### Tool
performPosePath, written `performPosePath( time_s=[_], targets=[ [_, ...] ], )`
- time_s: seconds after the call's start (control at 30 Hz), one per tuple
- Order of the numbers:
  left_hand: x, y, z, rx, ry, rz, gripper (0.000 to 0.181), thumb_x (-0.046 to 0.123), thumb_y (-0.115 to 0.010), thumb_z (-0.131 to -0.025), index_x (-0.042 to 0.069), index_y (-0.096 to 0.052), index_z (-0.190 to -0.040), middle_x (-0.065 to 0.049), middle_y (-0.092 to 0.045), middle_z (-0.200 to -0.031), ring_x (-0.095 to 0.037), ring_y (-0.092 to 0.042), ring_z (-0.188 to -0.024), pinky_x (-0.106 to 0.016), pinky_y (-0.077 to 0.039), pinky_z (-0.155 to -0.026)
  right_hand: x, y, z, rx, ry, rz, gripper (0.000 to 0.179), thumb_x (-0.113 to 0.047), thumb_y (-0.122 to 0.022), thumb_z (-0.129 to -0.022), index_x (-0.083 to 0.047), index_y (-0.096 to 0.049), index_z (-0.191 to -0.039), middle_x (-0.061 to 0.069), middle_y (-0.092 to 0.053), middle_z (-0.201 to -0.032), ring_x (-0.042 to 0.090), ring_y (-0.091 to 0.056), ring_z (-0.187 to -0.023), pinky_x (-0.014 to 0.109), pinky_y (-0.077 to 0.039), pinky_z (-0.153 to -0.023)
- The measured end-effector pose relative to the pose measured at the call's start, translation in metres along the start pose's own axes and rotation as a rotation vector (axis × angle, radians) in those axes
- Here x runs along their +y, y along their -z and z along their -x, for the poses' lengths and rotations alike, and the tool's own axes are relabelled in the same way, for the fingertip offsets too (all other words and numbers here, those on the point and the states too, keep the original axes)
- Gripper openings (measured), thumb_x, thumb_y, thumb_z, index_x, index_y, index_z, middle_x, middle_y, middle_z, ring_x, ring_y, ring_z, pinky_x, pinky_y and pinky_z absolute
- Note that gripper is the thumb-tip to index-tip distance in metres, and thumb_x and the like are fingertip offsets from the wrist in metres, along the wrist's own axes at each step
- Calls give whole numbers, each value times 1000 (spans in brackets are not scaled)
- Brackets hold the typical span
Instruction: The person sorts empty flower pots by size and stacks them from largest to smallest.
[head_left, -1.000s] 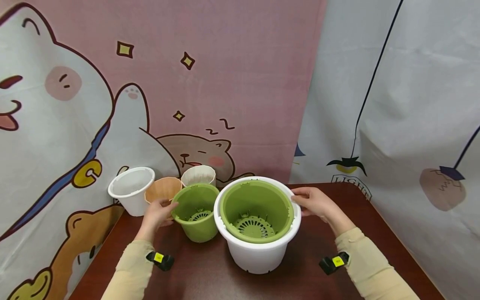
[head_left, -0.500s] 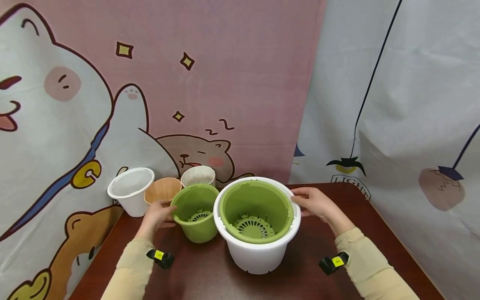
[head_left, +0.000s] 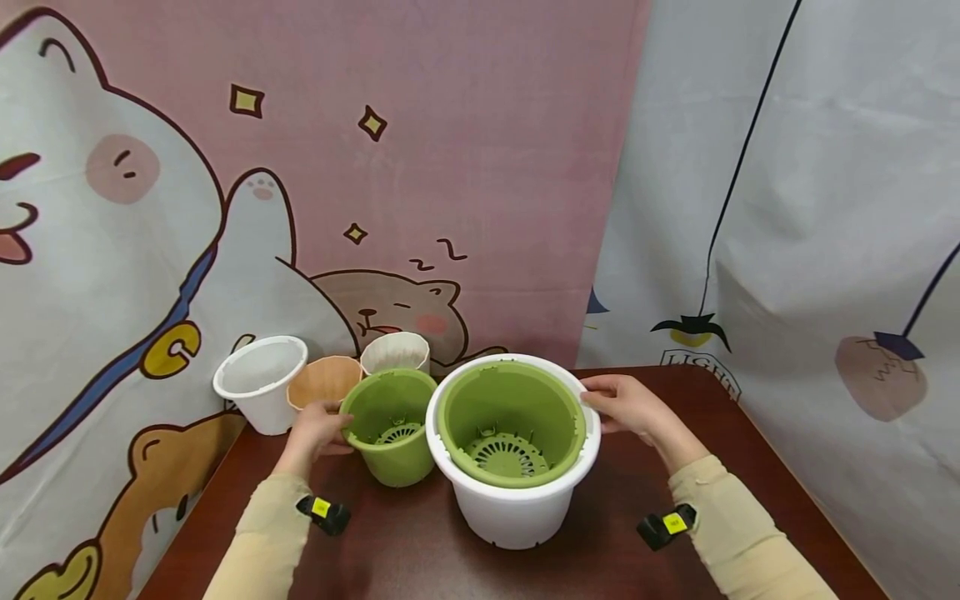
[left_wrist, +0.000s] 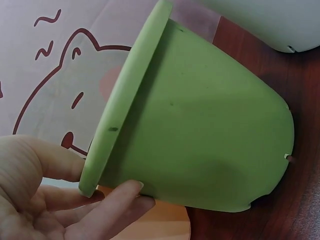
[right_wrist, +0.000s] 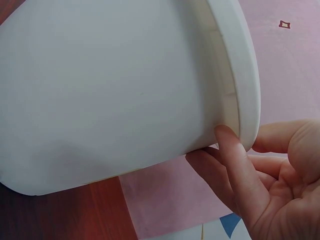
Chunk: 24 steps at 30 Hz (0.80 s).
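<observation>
My left hand [head_left: 313,433] pinches the left rim of a small green flowerpot [head_left: 399,467], and in the left wrist view its fingers lie under the lip against the outer wall. To the right stands a bigger white flowerpot [head_left: 513,521]. Nested in it is a green flowerpot [head_left: 516,396] with a slotted bottom. At the white pot's right rim my right hand [head_left: 628,406] grips the edge; the right wrist view shows fingertips beneath the lip. The two pots' rims lie side by side, seeming to touch. Both pots tip slightly towards me.
Behind my left hand stand a white pot [head_left: 270,408], a peach-coloured pot [head_left: 322,379] and a ribbed cream pot [head_left: 395,350]. The dark red-brown table [head_left: 390,550] meets a cartoon-printed cloth [head_left: 487,183] at the back.
</observation>
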<state>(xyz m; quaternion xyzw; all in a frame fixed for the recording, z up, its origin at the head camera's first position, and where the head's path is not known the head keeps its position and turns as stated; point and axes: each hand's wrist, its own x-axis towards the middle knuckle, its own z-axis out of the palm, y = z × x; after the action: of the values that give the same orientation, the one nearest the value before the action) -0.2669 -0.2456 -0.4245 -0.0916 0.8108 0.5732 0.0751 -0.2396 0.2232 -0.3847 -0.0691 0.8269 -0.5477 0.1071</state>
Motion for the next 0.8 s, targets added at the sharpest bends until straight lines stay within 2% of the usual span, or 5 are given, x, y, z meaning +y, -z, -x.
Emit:
performPosePath(
  time_s=[0.33,0.6,0.8],
  targets=[
    [3,-2,-1,18,4,-22,48,-5,-50,-94,-23,-37,-136,-44,-51,-118,-32,-70,-75,-43,-61,-66,-1,0,1,4,-1,8,45,-12,-60,-99,13,-50,-136,22,-66,-112,21,-69,-82,39,-61,-70],
    [3,-2,0,41,1,-46,42,-8,-48,-90,-22,-46,-128,-42,-51,-114,-27,-68,-68,-41,-61,-63,0,0,0,-2,8,-5,44,-10,-61,-99,13,-50,-135,23,-66,-113,21,-69,-82,39,-61,-70],
    [0,-1,2,56,-1,-62,41,-8,-48,-89,-22,-47,-127,-41,-51,-113,-26,-67,-67,-42,-61,-63,-1,0,1,-4,11,-13,44,-9,-60,-99,14,-50,-135,23,-66,-113,22,-69,-82,39,-61,-70]
  ],
)
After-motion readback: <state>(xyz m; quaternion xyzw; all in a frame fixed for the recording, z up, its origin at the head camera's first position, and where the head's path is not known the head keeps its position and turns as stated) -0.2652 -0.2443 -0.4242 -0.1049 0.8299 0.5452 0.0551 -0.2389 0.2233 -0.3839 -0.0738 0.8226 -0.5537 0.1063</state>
